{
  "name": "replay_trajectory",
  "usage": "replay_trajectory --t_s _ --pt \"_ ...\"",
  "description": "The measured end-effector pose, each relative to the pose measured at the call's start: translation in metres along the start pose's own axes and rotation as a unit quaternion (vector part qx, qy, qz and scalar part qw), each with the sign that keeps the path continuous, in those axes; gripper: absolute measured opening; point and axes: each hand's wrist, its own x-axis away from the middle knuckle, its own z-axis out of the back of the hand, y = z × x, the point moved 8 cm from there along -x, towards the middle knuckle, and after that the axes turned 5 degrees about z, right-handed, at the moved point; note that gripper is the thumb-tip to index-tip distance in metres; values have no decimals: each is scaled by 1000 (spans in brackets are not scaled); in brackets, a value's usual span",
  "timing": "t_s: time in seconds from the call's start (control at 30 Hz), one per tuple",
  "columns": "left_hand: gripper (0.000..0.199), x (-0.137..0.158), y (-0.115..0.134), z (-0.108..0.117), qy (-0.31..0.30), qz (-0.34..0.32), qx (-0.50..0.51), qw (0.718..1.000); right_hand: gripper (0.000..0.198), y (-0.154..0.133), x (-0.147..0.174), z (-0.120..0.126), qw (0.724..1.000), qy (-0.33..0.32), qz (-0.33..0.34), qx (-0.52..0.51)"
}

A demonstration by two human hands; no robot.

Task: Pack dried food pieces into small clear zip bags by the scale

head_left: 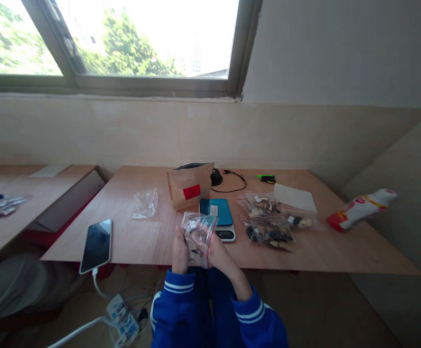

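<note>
Between my two hands, just over the table's front edge, is a clear zip bag [198,244] with a red seal strip and a small white label. My left hand [180,247] grips the bag's left side. My right hand [218,252] is at its right side, fingers partly hidden behind or inside the plastic; which, I cannot tell. Small dark and pale pieces show inside the bag. Right behind it lies a kitchen scale [226,235] with a teal top [223,210] and a small display. A brown paper pouch [179,189] with a red label stands open behind the scale.
Filled zip bags [271,231] lie right of the scale, beside white paper [295,197]. A red-and-white bottle [359,210] stands at the far right. On the left are a crumpled clear bag [145,204] and a plugged-in phone [97,245]. A power strip [123,319] lies below.
</note>
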Motion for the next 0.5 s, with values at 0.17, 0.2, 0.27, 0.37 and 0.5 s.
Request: replay_trajectory --t_s 0.17,0.2,0.27,0.37,0.5 --pt "69 4 4 13 45 -43 -35 997 39 -1 2 -18 998 -46 2 -39" --pt "65 4 4 15 52 -49 -31 997 41 -1 2 -19 998 -47 0 -43" --pt "60 4 4 19 65 -54 -24 996 38 1 3 -18 998 -38 -9 -44" --pt "55 2 3 26 92 -48 -19 994 25 8 7 -19 999 -33 -19 -26" --pt "50 2 2 32 120 -37 -6 992 21 17 9 -21 999 -19 -35 4"
